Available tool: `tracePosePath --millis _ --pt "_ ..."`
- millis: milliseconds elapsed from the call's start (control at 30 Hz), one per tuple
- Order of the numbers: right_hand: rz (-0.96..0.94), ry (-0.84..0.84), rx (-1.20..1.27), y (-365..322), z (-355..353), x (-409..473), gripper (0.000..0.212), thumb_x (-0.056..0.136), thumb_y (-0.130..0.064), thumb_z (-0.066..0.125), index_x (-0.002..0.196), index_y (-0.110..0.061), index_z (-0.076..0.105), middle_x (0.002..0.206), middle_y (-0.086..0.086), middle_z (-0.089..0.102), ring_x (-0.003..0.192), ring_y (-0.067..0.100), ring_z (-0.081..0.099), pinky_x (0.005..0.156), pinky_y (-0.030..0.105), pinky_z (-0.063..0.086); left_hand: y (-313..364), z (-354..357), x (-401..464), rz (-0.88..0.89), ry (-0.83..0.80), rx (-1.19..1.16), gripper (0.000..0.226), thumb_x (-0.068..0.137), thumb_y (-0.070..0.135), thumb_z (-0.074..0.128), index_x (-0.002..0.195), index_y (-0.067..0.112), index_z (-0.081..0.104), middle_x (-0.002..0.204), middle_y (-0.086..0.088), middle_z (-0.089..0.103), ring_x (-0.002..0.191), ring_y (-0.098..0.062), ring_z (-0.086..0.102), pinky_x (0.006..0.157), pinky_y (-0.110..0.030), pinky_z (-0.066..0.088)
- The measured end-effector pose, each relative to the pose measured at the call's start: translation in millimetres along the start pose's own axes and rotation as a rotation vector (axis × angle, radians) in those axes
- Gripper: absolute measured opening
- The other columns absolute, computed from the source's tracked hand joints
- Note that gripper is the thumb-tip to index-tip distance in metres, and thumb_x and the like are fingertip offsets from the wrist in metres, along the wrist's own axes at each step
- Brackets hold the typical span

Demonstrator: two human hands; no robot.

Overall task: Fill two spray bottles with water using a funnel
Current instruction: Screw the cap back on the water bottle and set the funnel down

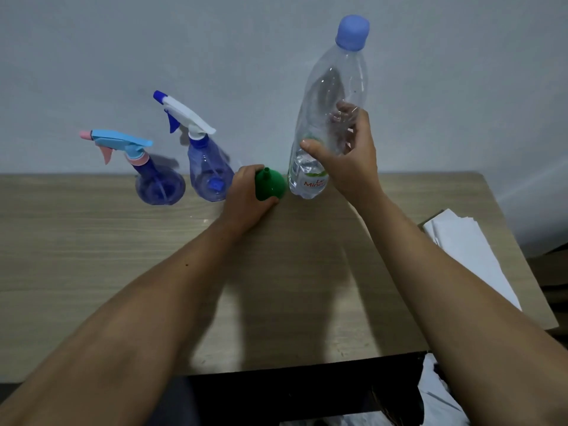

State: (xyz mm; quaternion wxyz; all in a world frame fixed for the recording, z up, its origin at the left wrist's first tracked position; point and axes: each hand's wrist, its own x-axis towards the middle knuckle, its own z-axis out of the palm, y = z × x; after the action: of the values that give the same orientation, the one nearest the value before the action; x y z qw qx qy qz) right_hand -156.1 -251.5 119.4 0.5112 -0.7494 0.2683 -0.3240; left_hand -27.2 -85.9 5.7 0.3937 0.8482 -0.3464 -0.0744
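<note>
Far left on the desk (92,241) stands the pink-and-blue spray bottle (159,186), trigger head on, and just beside it the blue-and-white spray bottle (210,176), also capped and near the wall. Next along, the left hand (246,198) grips the green funnel (270,184), which sits spout-up on the desk between that second sprayer and the water bottle (329,118). And there's the right hand (347,152), thumb and fingers wrapped round the tall clear bottle, its blue cap on and only a little water showing low down. White paper (470,250) lies at the far right edge. This looks like the gathering stage: nothing is filled yet. Next up, I'd say, a trigger head must come off a sprayer so the funnel can be turned over and seated in its neck.
</note>
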Motion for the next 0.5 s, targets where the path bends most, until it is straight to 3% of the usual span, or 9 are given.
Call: tracePosePath --millis 100,267,500 --pt "0.007 -0.068 -0.011 2 -6 -3 0.085 0.067 -0.026 0.097 0.138 -0.031 0.050 0.130 -0.010 0.063 0.116 0.004 0.066 0.100 0.034 0.059 -4 4 -5 -0.014 0.007 -0.017 0.076 0.075 0.019 0.092 0.141 0.006 0.058 0.135 -0.014 0.062 0.125 -0.030 0.059 0.106 -0.032 0.045" --pt "0.036 -0.109 -0.021 6 -10 -6 0.088 0.068 -0.030 0.098 0.141 -0.031 0.048 0.131 -0.015 0.063 0.115 -0.001 0.065 0.102 0.035 0.058 -5 7 -6 -0.023 0.016 -0.006 0.081 0.077 0.019 0.092 0.147 0.003 0.054 0.140 -0.017 0.061 0.129 -0.034 0.059 0.111 -0.039 0.046" --pt "0.044 -0.122 0.007 6 -14 -8 0.096 0.067 -0.032 0.097 0.148 -0.025 0.046 0.140 -0.011 0.058 0.128 0.002 0.061 0.108 0.033 0.055 -3 8 -16 -0.023 0.035 -0.018 0.094 0.080 0.021 0.092 0.158 0.000 0.043 0.156 -0.020 0.053 0.144 -0.035 0.051 0.121 -0.044 0.041"
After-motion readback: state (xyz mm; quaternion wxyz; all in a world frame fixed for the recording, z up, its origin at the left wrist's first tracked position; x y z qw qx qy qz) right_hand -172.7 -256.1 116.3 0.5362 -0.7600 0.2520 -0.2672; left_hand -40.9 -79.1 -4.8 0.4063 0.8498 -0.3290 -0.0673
